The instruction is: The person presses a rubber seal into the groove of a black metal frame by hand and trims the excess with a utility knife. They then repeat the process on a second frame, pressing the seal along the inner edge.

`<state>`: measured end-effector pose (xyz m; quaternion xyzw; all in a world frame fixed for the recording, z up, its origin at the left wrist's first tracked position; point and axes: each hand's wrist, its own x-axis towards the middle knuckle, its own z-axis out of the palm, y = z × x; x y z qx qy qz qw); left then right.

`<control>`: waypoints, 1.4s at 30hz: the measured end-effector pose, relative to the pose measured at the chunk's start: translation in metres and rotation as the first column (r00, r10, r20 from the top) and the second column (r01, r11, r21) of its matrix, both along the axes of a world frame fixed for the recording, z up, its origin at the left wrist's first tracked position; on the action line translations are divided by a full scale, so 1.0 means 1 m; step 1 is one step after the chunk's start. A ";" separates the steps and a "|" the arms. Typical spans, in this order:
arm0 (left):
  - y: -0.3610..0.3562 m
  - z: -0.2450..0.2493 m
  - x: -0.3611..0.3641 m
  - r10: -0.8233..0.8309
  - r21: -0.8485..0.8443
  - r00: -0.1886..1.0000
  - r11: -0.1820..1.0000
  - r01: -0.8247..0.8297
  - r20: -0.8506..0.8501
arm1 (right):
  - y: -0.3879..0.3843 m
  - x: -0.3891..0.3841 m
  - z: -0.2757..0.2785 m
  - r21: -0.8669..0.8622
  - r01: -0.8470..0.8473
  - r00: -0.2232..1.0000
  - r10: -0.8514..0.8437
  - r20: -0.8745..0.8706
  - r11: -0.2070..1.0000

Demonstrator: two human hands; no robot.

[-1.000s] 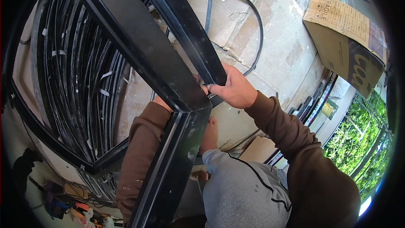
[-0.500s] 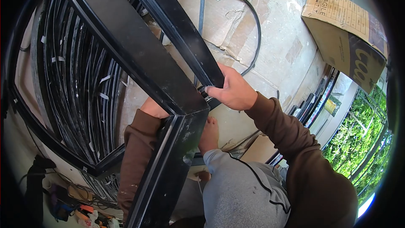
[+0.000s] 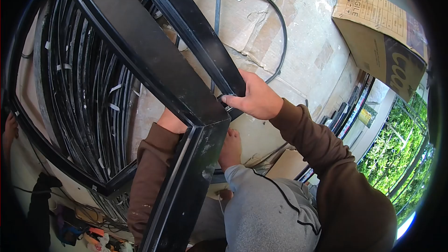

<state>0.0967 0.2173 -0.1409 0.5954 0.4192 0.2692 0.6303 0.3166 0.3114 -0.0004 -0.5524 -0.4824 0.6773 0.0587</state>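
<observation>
A large black metal frame with a mitred corner fills the left and middle of the view, one leg running down towards me. Beside its upper bar lies a second black bar, whose near end stops close to that corner. My right hand is closed round this end, thumb on the near side and fingers behind it. My left hand reaches behind the frame below the corner. Only its wrist and back show; the fingers are hidden.
Long black strips lie bundled on the left. A curved black strip rests on the cardboard-covered floor. At right stands a carton. Another person's hand shows at the left edge. Cables and small items lie bottom left.
Another person's hand has come into view at the left edge. The frame, the bar and my right hand have shifted very slightly left in view; my grip looks the same.
</observation>
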 end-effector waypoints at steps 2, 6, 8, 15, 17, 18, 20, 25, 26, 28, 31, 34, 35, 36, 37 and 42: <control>0.001 0.002 0.000 0.000 -0.035 1.000 0.999 0.001 0.018 | 0.002 -0.001 0.000 -0.029 -0.016 1.000 0.017 0.017 0.999; 0.005 0.002 0.003 -0.007 -0.083 0.999 0.996 0.010 0.037 | 0.002 -0.003 0.000 0.046 -0.034 0.998 0.031 0.055 0.998; 0.005 0.001 0.004 -0.014 -0.119 0.999 0.993 0.019 0.050 | -0.001 -0.004 -0.002 0.088 -0.039 0.996 0.032 0.079 0.995; -0.006 -0.009 0.007 0.137 -0.150 0.984 0.982 -0.119 0.113 | -0.001 -0.001 -0.005 0.104 -0.028 0.998 0.022 0.056 0.994; 0.007 0.013 0.010 0.225 -0.298 0.952 0.941 -0.157 0.209 | 0.002 0.000 -0.003 0.083 -0.051 0.998 0.047 0.052 0.995; 0.011 0.020 0.011 0.210 -0.321 0.955 0.937 -0.135 0.211 | 0.002 0.000 -0.004 0.087 -0.063 0.996 0.056 0.071 0.994; 0.017 0.027 0.008 0.122 -0.302 0.979 0.951 -0.068 0.161 | 0.001 -0.001 -0.007 0.096 -0.086 0.991 0.076 0.106 0.992; 0.021 0.023 -0.001 -0.134 -0.196 0.989 0.973 0.120 -0.058 | 0.005 -0.005 -0.003 -0.022 -0.093 0.985 0.095 0.144 0.995; 0.022 0.022 0.000 -0.123 -0.235 0.992 0.966 0.110 -0.039 | 0.009 -0.006 0.000 -0.093 -0.112 0.977 0.127 0.169 0.989; 0.021 0.019 0.004 -0.035 -0.250 0.999 0.967 0.039 0.022 | 0.010 -0.006 0.003 -0.059 -0.119 0.976 0.127 0.175 0.991; 0.017 0.018 0.003 0.065 -0.236 0.995 0.971 -0.045 0.076 | 0.010 -0.006 0.003 -0.064 -0.112 0.981 0.121 0.149 0.992; 0.023 0.041 -0.015 -0.073 -0.298 0.997 0.951 0.078 0.028 | 0.002 -0.003 -0.008 0.019 -0.052 0.994 0.050 0.094 0.998; 0.024 0.048 -0.018 -0.096 -0.308 0.995 0.946 0.097 0.019 | 0.001 -0.002 -0.009 0.035 -0.035 0.996 0.032 0.081 0.999; 0.026 0.058 -0.021 -0.080 -0.310 0.997 0.947 0.079 0.009 | 0.000 -0.001 -0.010 0.050 -0.019 0.998 0.015 0.068 0.999; 0.028 0.068 -0.023 -0.054 -0.306 0.999 0.951 0.052 0.000 | 0.001 -0.002 -0.006 0.034 -0.013 0.998 0.011 0.063 0.999; 0.040 0.110 -0.028 0.060 -0.255 0.996 0.964 -0.075 -0.069 | 0.003 -0.003 -0.004 0.016 0.000 0.998 -0.001 0.056 1.000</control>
